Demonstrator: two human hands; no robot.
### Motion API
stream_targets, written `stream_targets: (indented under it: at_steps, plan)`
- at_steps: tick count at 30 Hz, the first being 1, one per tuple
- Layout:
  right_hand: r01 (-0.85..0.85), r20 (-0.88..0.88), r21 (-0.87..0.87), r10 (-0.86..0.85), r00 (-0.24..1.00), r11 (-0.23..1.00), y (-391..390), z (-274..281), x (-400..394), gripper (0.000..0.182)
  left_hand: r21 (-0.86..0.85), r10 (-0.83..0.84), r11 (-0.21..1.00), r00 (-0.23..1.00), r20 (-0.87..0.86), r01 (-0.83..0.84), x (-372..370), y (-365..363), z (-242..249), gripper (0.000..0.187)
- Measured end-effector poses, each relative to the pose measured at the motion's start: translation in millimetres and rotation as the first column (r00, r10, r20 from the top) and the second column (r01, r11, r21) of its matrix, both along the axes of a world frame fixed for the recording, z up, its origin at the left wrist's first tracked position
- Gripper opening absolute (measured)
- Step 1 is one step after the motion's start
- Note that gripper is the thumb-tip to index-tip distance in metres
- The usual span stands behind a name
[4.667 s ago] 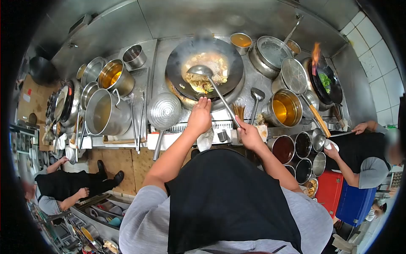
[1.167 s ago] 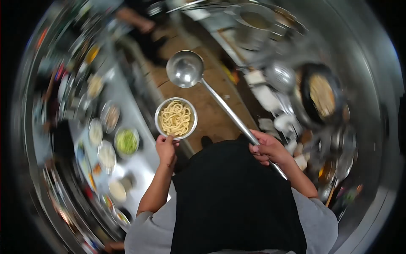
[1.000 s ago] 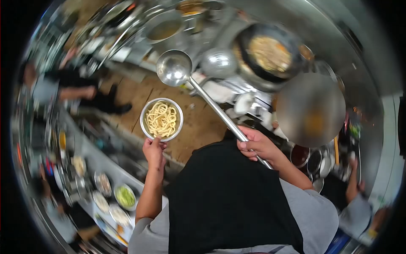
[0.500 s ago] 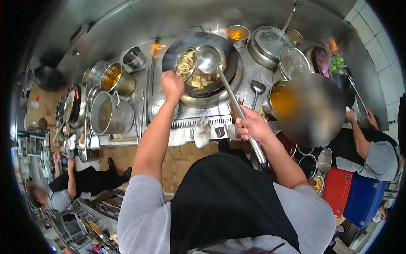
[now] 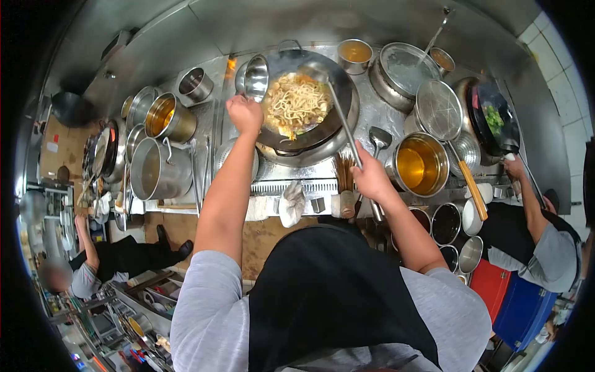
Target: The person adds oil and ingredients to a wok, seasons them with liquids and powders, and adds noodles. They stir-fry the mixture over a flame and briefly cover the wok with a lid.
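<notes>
Closed around a metal bowl [image 5: 256,77], my left hand [image 5: 245,114] is at the left edge of a large dark wok [image 5: 342,106]. The bowl is tipped, its shiny inside showing no noodles. A heap of noodles [image 5: 297,99] with bits of vegetable lies in the wok. My right hand [image 5: 372,173] grips the long metal handle of a ladle [image 5: 344,118], whose head is over the far right part of the wok, partly blurred by steam. The handle's end sticks out below my right hand.
Pots of orange liquid [image 5: 420,166], a wire strainer [image 5: 439,110] and a spatula [image 5: 379,136] sit right of the wok. Steel pots [image 5: 162,170] stand left. One person [image 5: 542,235] works at another wok [image 5: 483,118] on the right; another [image 5: 93,266] is at lower left.
The noodles have left the bowl and lie in the wok. My left hand has tipped the bowl and moved slightly left. The ladle head has moved right. The right-hand person's wok has moved back.
</notes>
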State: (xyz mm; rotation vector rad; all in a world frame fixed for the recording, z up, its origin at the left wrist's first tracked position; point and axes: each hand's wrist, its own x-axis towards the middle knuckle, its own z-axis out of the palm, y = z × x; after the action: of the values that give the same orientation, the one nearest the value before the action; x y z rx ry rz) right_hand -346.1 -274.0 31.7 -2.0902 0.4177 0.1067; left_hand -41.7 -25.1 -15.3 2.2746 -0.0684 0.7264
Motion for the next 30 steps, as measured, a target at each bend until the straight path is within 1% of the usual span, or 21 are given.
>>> stream_targets:
  at_steps: [4, 9, 10, 11, 12, 14, 15, 16, 17, 18, 19, 20, 21, 22, 23, 24, 25, 27, 28, 29, 30]
  plan:
    - [-0.087, 0.291, -0.074, 0.105, 0.951, 0.993, -19.6, -6.8, -32.5, 0.078, -0.049, 0.06, 0.997, 0.991, -0.12, -0.066, -6.6, 24.6, -10.6, 0.029]
    - [-0.129, 0.056, 0.149, 0.122, 0.991, 0.98, -17.6, 14.8, -49.3, 0.076, 0.067, -0.134, 0.99, 0.982, 0.13, 0.126, -31.9, 60.4, -9.6, 0.025]
    - [-0.145, 0.128, 0.051, 0.138, 0.982, 0.988, -13.6, 9.0, -51.3, 0.076, 0.148, -0.056, 0.986, 0.994, -0.098, 0.07, -46.5, 76.7, 5.3, 0.017]
    - [-0.157, 0.2, -0.046, 0.163, 0.966, 0.987, -9.3, 5.8, -51.2, 0.076, -0.111, -0.015, 0.994, 0.948, -0.316, -0.021, -60.5, 94.3, 12.5, 0.014]
    - [-0.13, 0.04, -0.058, 0.133, 0.99, 0.99, -3.8, 12.9, -49.1, 0.076, -0.337, -0.034, 0.927, 0.856, -0.517, -0.167, -76.1, 112.6, 15.2, 0.011]
    - [-0.133, 0.136, -0.006, 0.132, 0.982, 0.991, 3.7, -17.7, -44.0, 0.076, -0.715, -0.184, 0.676, 0.9, -0.395, -0.176, -129.4, 152.7, 13.0, 0.01]
    - [-0.126, 0.231, 0.045, 0.113, 0.966, 0.991, 5.1, -40.3, -42.3, 0.077, -0.741, -0.156, 0.616, 0.882, -0.445, -0.266, -153.9, 185.2, -6.4, 0.015]
    - [-0.177, 0.339, -0.075, 0.192, 0.921, 0.981, -1.8, -62.9, -33.3, 0.076, -0.739, -0.142, 0.582, 0.852, -0.503, -0.34, -189.3, 217.1, -19.3, 0.013]
    - [-0.184, 0.337, -0.077, 0.199, 0.92, 0.98, -11.6, -51.3, -23.7, 0.076, -0.888, -0.261, 0.321, 0.871, -0.416, -0.328, -227.4, 288.2, -92.0, 0.012]
    - [-0.094, 0.015, 0.35, 0.095, 0.995, 0.932, -19.8, -25.5, -13.4, 0.075, -0.846, -0.161, 0.353, 0.866, -0.474, -0.398, -280.2, 309.4, -104.3, 0.01]
    - [0.139, -0.328, 0.664, 0.119, 0.937, 0.735, -22.6, -10.4, -7.6, 0.074, -0.838, -0.069, 0.217, 0.849, -0.524, -0.5, -329.9, 318.6, -107.6, 0.01]
    - [0.194, -0.339, 0.651, 0.052, 0.94, 0.734, -14.6, -8.9, -6.9, 0.073, -0.783, -0.023, 0.291, 0.814, -0.58, -0.549, -386.0, 321.5, -95.7, 0.008]
    - [0.19, -0.341, 0.65, 0.059, 0.938, 0.736, -8.0, -15.0, -6.4, 0.073, -0.698, -0.023, 0.53, 0.815, -0.579, -0.481, -478.7, 390.7, -158.2, 0.003]
    - [0.036, -0.111, 0.508, 0.023, 0.994, 0.861, -1.3, -26.0, -7.3, 0.073, -0.541, 0.217, 0.513, 0.711, -0.669, -0.666, -538.4, 410.1, -181.1, 0.01]
    - [-0.08, 0.132, 0.308, 0.041, 0.99, 0.948, 4.6, -31.3, -6.9, 0.073, 0.165, 0.492, 0.82, 0.529, -0.691, -0.548, -616.6, 420.4, -195.5, 0.026]
    - [-0.09, 0.152, 0.224, 0.057, 0.987, 0.97, 9.8, -18.4, -5.5, 0.074, 0.831, 0.837, 0.498, 0.388, -0.386, -0.247, -685.5, 424.6, -201.3, 0.043]
    - [-0.1, 0.15, 0.217, 0.068, 0.986, 0.971, 9.4, -14.6, -1.6, 0.074, 0.904, 0.922, 0.378, 0.172, -0.347, -0.201, -718.0, 406.6, -187.2, 0.042]
    - [0.0, -0.073, 0.433, 0.035, 0.997, 0.901, 2.9, -8.8, 9.2, 0.073, 0.898, 0.907, 0.377, -0.104, -0.407, -0.229, -748.6, 378.4, -166.1, 0.04]
    - [0.278, -0.452, 0.535, -0.007, 0.892, 0.798, -4.6, 6.2, 19.4, 0.073, 0.896, 0.89, 0.381, -0.173, -0.422, -0.228, -758.9, 371.7, -160.1, 0.039]
    - [0.281, -0.454, 0.529, -0.013, 0.891, 0.801, -6.6, 0.5, 15.4, 0.073, 0.895, 0.88, 0.376, -0.212, -0.426, -0.24, -762.5, 369.4, -157.3, 0.038]
    - [0.067, -0.23, 0.421, 0.034, 0.973, 0.905, -3.7, -2.9, 12.0, 0.073, 0.894, 0.869, 0.374, -0.243, -0.431, -0.248, -765.1, 367.8, -156.6, 0.037]
